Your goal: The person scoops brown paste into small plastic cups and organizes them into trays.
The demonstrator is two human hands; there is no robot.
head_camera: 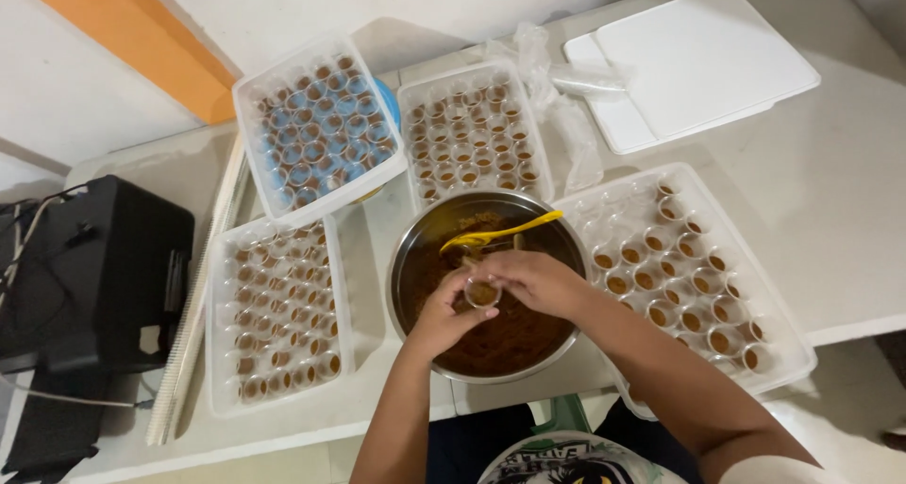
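— Fingers first: what are they doing?

— Both sets pinched narrow around one small clear cup. Left hand grips it from the near side, thumb and forefinger on the rim. Right hand closes over it from the far side, fingertips on the top edge. The cup has brown paste in it.

— Where is the cup?

— Held up over the steel bowl, near its middle, above the brown mixture that fills the bowl. I cannot tell whether it touches the mixture.

— Anything else in the bowl?

— A yellow spoon, handle resting toward the far right rim, scoop end down just beyond my fingers.

— Around the bowl?

— Four clear plastic trays of small cups on the white table. Right tray: partly filled cups on the near side, empty ones toward the far left corner. Near-left tray, far-middle tray and far-left tray all hold cups with brown in them. White lids stacked far right, crumpled clear plastic beside them. Black case at the left edge.
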